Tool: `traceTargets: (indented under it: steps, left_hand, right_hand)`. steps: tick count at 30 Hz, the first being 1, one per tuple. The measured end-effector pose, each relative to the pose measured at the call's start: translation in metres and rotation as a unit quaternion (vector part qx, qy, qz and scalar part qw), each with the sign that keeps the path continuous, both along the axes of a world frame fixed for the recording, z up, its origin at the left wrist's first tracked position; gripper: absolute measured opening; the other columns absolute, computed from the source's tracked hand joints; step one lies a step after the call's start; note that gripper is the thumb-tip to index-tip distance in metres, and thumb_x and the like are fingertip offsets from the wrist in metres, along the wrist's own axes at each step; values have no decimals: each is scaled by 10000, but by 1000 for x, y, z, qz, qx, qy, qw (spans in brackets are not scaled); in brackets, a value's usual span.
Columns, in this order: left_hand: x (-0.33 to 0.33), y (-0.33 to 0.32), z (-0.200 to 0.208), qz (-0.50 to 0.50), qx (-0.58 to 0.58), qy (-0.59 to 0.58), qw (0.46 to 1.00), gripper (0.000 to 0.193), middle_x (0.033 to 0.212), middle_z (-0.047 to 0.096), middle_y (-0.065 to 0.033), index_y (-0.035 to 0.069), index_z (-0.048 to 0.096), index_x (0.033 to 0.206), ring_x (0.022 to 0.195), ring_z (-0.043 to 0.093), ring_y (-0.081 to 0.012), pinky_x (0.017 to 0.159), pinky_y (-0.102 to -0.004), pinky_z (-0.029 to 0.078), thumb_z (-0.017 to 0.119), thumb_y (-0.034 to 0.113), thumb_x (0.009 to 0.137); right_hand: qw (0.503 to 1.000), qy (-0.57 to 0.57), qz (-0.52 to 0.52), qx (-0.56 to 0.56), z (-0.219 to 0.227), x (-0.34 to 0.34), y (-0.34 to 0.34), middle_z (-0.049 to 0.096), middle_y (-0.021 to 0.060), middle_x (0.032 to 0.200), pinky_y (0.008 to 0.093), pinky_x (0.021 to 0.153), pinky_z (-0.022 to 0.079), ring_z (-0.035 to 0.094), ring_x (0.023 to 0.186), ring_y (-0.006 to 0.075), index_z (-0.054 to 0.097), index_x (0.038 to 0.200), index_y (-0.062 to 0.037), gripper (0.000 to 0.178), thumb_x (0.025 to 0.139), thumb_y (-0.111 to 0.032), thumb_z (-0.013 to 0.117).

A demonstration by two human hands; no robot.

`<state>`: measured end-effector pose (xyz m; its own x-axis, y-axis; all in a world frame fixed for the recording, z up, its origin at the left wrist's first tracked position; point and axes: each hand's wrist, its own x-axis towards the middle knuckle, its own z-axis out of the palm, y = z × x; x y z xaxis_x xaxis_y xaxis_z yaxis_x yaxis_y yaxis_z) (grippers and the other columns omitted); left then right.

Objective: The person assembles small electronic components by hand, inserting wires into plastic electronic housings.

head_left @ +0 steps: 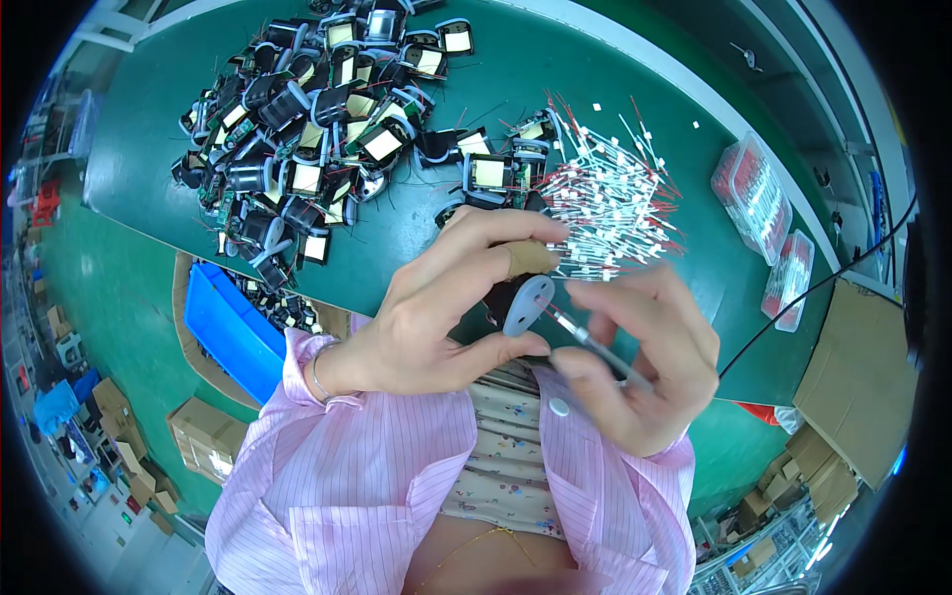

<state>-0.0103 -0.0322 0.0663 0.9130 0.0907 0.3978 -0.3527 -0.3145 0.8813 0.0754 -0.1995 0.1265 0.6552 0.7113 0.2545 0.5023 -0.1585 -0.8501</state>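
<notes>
My left hand [412, 312] is closed around a small black device with a grey oval end piece [529, 304], which faces my right hand. A tan bandage wraps one left finger. Between the thumb and fingers of my right hand [654, 362] is a slim grey tool [595, 345], slightly blurred, with its tip close to the oval piece. Whether the tip touches it I cannot tell. Just beyond my hands lies a heap of red and white wire leads with white connectors [610, 198]. A few more black devices [489, 174] rest beside that heap.
A large pile of similar black devices [307, 178] covers the far left of the green table [134, 169]. Two clear plastic boxes of leads [752, 198] stand at the right edge. Below the table's left side are a blue tray [233, 332] and a cardboard box [208, 436].
</notes>
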Motion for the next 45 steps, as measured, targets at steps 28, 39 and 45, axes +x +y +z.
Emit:
traceTargets:
  steps: [28, 39, 45]
  left_hand:
    - [1, -1, 1, 33, 17, -17, 999, 309, 741, 615, -141, -102, 635, 948, 618, 594, -191, 544, -274, 463, 770, 76, 734]
    - [98, 6, -37, 224, 424, 58, 876, 357, 951, 606, -158, 37, 597, 1115, 920, 559, -306, 791, -397, 477, 679, 85, 771]
    - [124, 12, -72, 159, 482, 151, 848, 299, 876, 609, -151, 29, 599, 997, 891, 578, -302, 770, -400, 487, 658, 33, 704]
  right_hand:
    - [984, -169, -27, -41, -35, -7, 1, 444, 70, 568, 336, 410, 350, 469, 450, 231, 610, 802, 19, 153, 683, 7, 705]
    - [961, 76, -262, -50, -114, 186, -1, 688, 104, 708, 287, 664, 482, 654, 675, 150, 680, 985, 2, 272, 896, -235, 581]
    - [897, -148, -197, -367, -109, 157, 16, 664, 235, 893, 477, 787, 515, 645, 879, 407, 677, 957, -26, 207, 787, -131, 623]
